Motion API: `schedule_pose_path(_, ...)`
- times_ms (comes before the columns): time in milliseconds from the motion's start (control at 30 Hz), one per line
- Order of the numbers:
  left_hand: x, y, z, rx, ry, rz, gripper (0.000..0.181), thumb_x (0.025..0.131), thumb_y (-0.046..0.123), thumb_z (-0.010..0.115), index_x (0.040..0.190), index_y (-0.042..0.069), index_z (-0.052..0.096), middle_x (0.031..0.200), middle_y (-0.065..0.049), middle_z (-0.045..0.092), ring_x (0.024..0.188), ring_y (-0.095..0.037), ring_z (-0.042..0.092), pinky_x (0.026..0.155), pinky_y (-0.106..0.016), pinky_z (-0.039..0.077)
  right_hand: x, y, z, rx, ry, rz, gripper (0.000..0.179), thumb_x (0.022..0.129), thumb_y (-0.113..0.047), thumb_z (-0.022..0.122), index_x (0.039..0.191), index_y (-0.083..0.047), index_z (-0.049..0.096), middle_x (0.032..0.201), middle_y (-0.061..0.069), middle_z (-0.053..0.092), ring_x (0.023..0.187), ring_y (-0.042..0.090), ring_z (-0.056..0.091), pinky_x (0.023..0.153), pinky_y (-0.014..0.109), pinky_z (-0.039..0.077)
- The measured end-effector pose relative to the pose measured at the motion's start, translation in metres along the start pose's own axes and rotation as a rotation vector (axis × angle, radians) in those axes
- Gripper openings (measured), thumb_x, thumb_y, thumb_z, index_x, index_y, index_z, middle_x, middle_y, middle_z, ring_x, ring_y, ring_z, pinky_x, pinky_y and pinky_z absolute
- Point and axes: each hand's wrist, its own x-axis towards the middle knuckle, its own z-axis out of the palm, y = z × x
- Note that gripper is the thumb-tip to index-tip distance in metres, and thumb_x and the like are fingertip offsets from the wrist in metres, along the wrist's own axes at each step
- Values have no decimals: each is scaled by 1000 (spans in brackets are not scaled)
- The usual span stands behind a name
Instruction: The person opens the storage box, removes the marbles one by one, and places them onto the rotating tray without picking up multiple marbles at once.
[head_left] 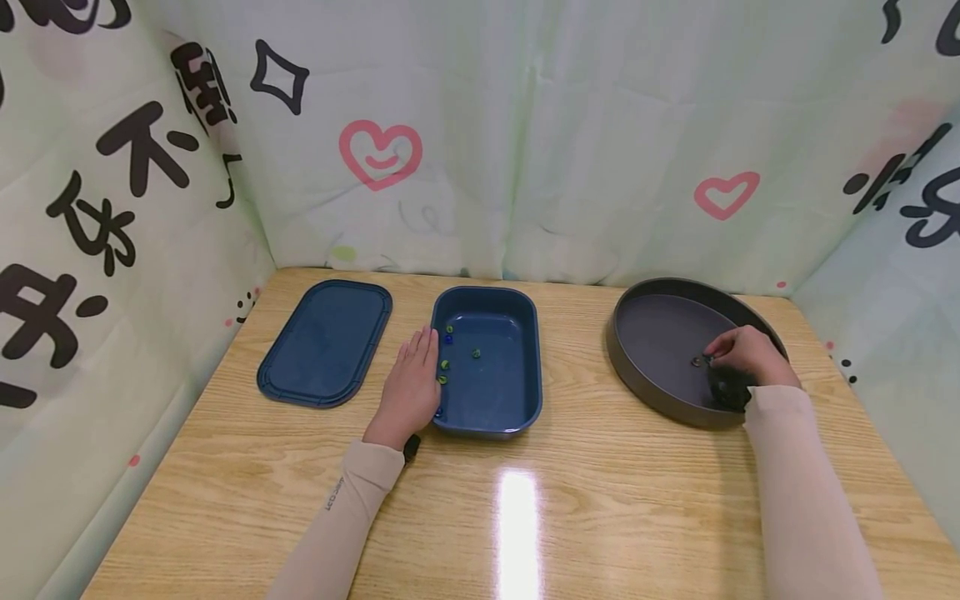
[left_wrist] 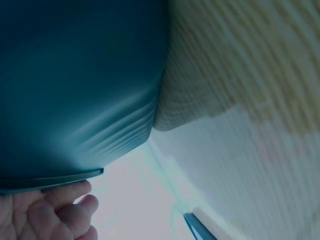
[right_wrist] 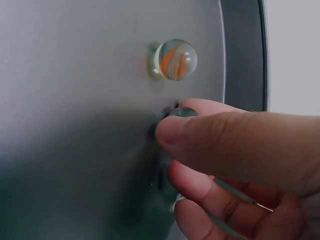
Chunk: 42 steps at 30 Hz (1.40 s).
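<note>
My right hand (head_left: 750, 354) is inside the dark round pan (head_left: 637, 379), its thumb and index finger pinching a greenish glass marble (right_wrist: 183, 112). Close to those fingertips lies a clear marble with an orange swirl (right_wrist: 177, 60) on the pan floor. At the left side of the blue rectangular box (head_left: 525, 417), my left hand (head_left: 411, 383) rests with straight fingers along the rim. Inside that box are several small marbles, among them a green one (head_left: 476, 353) and a blue one (head_left: 448, 339). The left wrist view shows fingertips (left_wrist: 75, 195) right at the box rim.
A flat blue lid (head_left: 322, 342) lies on the wooden table (head_left: 600, 500) left of the box. Printed curtains (head_left: 480, 125) hang behind and on both sides. The pan wall stands close around my right hand.
</note>
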Motion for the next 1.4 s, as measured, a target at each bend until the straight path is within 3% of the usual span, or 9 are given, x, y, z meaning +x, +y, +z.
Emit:
schedule_pose_path(100,0,0,0,2,0,0,62,96,10,43,149,-2,15,158,-16,14,146,-29,16,121,-42,14,-2,0,-1,1,5,1,19,78,-2,67,93,11,68,84,20,70,72,15,60,69,42,52)
schedule_pose_path(367,0,0,-1,-5,1,0,62,95,10,43,149,-2,15,158,-16,15,146,-29,16,121,-42,14,-5,-4,-8,-1,48,-15,19,78,-2,66,92,11,68,78,15,70,68,8,54,61,25,46)
schedule_pose_path(600,-1,0,-1,-4,-5,-2,62,95,10,43,149,-2,15,158,-16,14,146,-29,15,121,-42,13,-8,-20,-19,-1,64,-2,21,82,-5,65,97,11,66,88,21,69,74,17,59,65,30,49)
schedule_pose_path(767,-1,0,0,-1,-2,-1,62,95,10,43,149,-2,15,158,-16,14,146,-29,15,121,-42,13,-13,-39,-28,6,82,-5,26,86,-7,62,105,11,64,94,26,66,77,25,61,65,33,50)
schedule_pose_path(933,0,0,0,-1,-3,-1,63,95,11,44,149,-2,15,158,-16,13,147,-28,14,121,-42,13,-17,-60,-36,0,104,-31,25,88,-9,60,106,9,63,92,25,64,66,18,59,59,28,47)
schedule_pose_path(1400,0,0,0,-2,-2,1,62,95,11,43,149,-2,15,158,-16,14,147,-28,14,121,-42,13,-37,-135,-54,20,280,-187,18,84,-7,66,99,1,70,80,12,66,63,-3,50,58,16,43)
